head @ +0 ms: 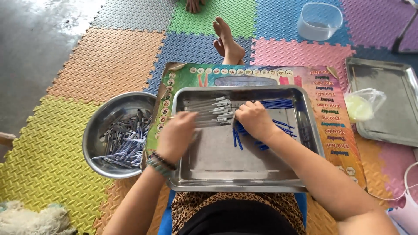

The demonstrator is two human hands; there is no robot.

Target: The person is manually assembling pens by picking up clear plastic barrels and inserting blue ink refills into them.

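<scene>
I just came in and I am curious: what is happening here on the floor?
A person sits on coloured foam mats with a steel tray on the lap. The left hand and right hand work at a row of pen parts, blue refills beside them. A steel bowl at the left holds more pen parts.

A metal bowl [114, 114] sits left of the tray [244, 174], a second tray [392, 104] right.
</scene>
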